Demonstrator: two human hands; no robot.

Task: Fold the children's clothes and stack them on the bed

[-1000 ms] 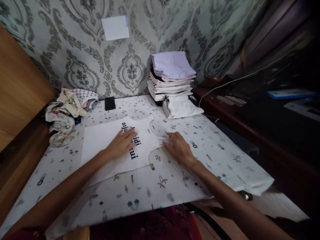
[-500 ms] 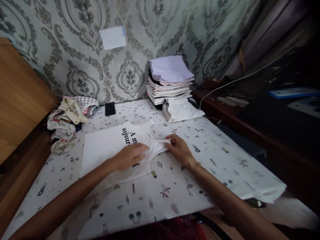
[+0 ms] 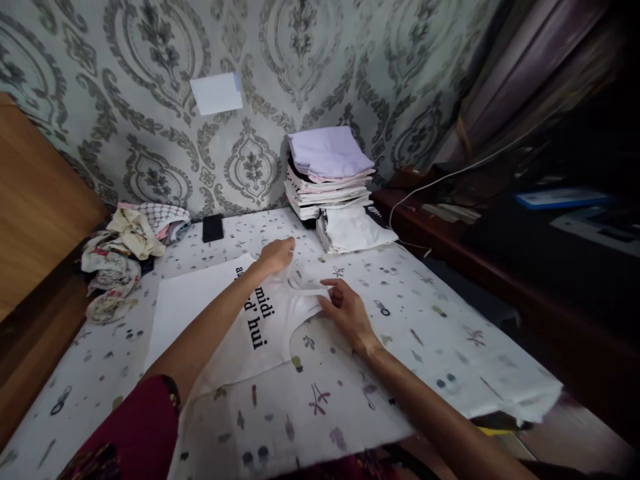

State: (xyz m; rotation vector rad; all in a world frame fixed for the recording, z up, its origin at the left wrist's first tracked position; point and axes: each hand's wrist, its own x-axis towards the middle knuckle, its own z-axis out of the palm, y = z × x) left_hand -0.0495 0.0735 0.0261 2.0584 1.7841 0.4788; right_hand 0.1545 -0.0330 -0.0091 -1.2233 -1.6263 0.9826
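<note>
White top (image 3: 273,337), qty 1, lies flat approx mid-desk, hem toward desk's L edge, straps toward R edge. Black lettering on it, partly hidden by L forearm (image 3: 210,333) crossing over. L hand (image 3: 277,257) is at far shoulder of top, fingers curled; can't tell if clamped on fabric, the hand hides it. R hand (image 3: 347,313) is at near strap, thumb + index together on strap end, other fingers bent.

Also on desk (image 3: 475,373): 1 stack of folded clothes (image 3: 330,190), lilac pc uppermost, at far edge R of centre; layers too tight to count. 1 folded white pc (image 3: 355,230) w/ dark print, right at front of stack, toward R edge. 1 flat black item (image 3: 213,228) near far edge, L of centre. 1 heap of loose clothes (image 3: 125,253) by far L corner; no. of pcs unclear, they overlap.

Edges: far edge runs along wall (image 3: 350,73). Patterned cloth (image 3: 345,407) shows as a strip btwn top and near edge; wider stretch btwn R hand and R edge, out to near R corner, where it hangs over. Narrower gap btwn top and folded white pc, L hand near it.
</note>
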